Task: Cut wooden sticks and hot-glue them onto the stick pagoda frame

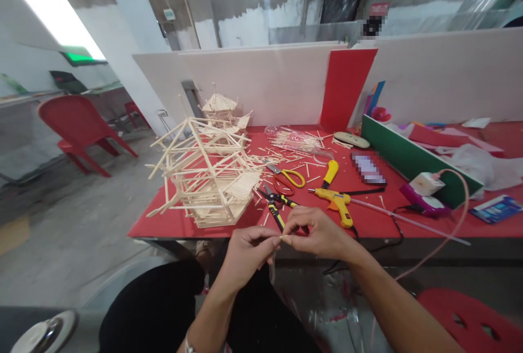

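My left hand (252, 249) and my right hand (312, 230) meet at the table's front edge, fingertips pinched together. Between them shows the tip of a small pale piece (281, 237); most of it is hidden by the fingers. Just beyond lie black-and-yellow cutting pliers (276, 215), partly covered by my right hand. A yellow hot glue gun (337, 203) with a long clear glue stick rests to the right. Left of the hands stands an open frame model of thin wooden sticks (204, 178), with a smaller roofed stick model (219, 105) behind it.
Scissors (300, 177), a yellow-handled cutter (332, 170), loose sticks (294, 140) and a phone (368, 168) lie on the red table (155, 217). A green panel (408, 151), a charger (427, 184) and cables occupy the right. A red stool (461, 315) stands below.
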A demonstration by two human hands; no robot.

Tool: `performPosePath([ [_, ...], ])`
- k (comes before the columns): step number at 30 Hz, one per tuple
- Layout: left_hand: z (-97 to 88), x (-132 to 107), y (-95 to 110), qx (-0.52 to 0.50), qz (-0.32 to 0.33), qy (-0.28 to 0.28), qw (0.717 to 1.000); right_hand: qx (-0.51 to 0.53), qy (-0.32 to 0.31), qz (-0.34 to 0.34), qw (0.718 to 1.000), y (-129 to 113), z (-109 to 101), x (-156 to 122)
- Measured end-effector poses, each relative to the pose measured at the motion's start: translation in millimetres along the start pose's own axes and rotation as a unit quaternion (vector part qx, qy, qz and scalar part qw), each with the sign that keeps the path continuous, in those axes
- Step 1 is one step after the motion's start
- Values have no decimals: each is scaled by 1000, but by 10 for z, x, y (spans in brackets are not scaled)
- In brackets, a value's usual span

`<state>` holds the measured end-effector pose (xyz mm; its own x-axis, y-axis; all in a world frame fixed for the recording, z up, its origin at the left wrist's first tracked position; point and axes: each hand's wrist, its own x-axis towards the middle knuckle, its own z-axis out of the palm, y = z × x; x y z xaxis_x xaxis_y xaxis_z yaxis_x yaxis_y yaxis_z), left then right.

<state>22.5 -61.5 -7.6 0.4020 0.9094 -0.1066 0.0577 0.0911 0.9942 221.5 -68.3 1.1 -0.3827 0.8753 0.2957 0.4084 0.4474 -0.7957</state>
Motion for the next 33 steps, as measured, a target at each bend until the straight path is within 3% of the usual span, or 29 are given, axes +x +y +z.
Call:
performPosePath([
  [3,8,43,-107,-59,-2,51,997,-34,29,47,998,67,34,43],
  [6,18,130,-188,-137,-5,116,984,-210,80,143,964,193,98,102],
  [8,25,197,-233,-186,-16,149,971,-319,46,207,924,274,163,135],
  [10,32,254,-272,-217,-26,171,961,-334,-1,255,907,328,229,165],
  [14,44,320,-320,-248,-32,194,949,-261,14,310,914,391,257,259],
  [18,51,351,-321,-275,-42,199,940,-155,24,317,935,482,46,318],
  [21,62,380,-311,-282,-47,207,936,-41,28,315,948,499,-137,176],
  [24,102,421,-294,-282,-47,204,936,119,64,285,949,422,-147,-137],
  [25,123,435,-285,-282,-46,201,937,260,85,260,926,382,-99,-252],
  [27,172,460,-255,-280,-47,195,939,485,75,244,836,297,52,-447],
  [29,220,474,-210,-276,-45,192,941,555,65,296,774,218,226,-562],
  [31,256,473,-155,-270,-39,192,943,514,82,367,771,152,355,-594],
  [33,281,454,-99,-261,-34,189,946,417,87,403,810,94,400,-576],
])
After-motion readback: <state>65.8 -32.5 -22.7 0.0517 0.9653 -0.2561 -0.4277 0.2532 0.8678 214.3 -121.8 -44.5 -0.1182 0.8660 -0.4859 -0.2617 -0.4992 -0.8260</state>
